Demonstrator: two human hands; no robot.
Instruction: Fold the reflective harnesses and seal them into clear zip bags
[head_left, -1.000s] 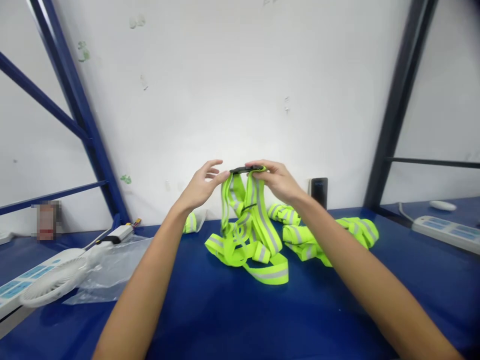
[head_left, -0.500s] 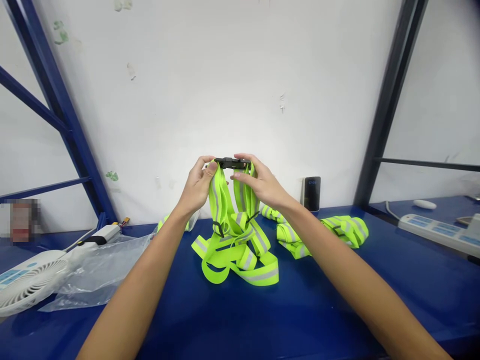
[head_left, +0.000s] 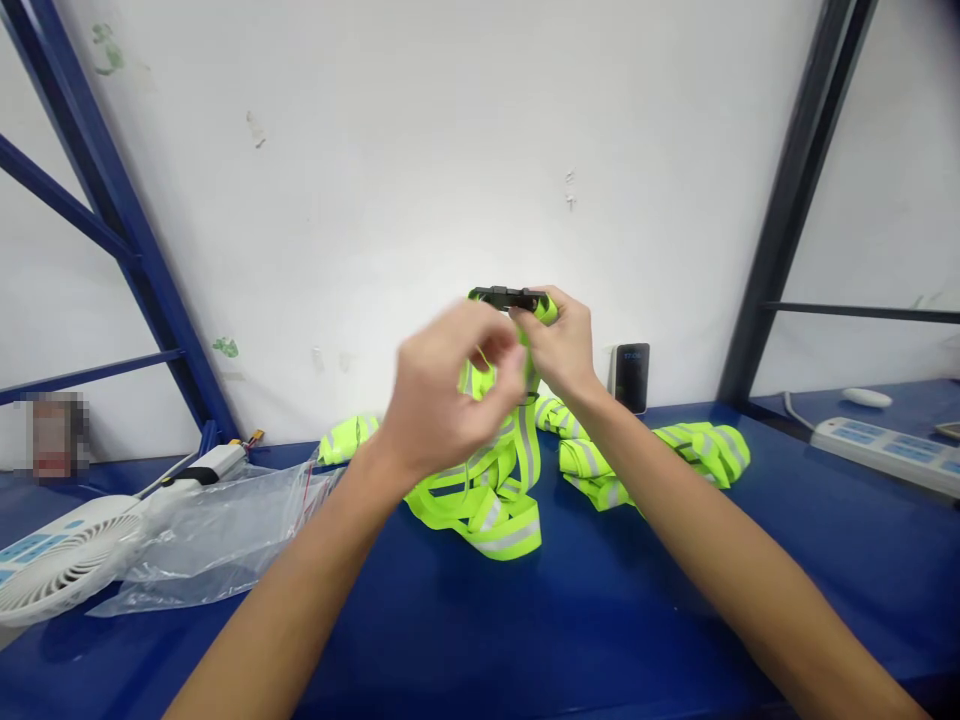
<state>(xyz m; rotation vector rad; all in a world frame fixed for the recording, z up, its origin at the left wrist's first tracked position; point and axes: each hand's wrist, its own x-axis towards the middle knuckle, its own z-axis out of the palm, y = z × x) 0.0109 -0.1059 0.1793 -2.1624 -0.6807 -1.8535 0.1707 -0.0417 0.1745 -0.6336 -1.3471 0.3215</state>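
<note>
My right hand point(head_left: 564, 338) pinches the black plastic side-release buckle point(head_left: 510, 298) and the lime-yellow webbing looped at its right end. From the buckle hang reflective safety straps point(head_left: 510, 525), lime-yellow with a silver stripe. Their lower loops lie in a tangle on the blue tabletop point(head_left: 600, 630). My left hand point(head_left: 450, 390) is nearer the camera, in front of the straps and below the buckle's left end. Its fingers are curled and smeared by motion, so whether they grip any webbing is unclear. This hand hides much of the middle of the straps.
More bundled reflective straps point(head_left: 701, 450) lie to the right, and a small bundle point(head_left: 349, 438) lies behind my left forearm. At left are a clear plastic bag point(head_left: 202, 545) and a white fan point(head_left: 71, 575). A black phone-like device point(head_left: 630, 378) leans against the wall; a power strip point(head_left: 885, 450) sits at right.
My left hand has let go of the buckle's left end and come down, right and towards the camera. The buckle, held by my right hand, has shifted up and right in view.
</note>
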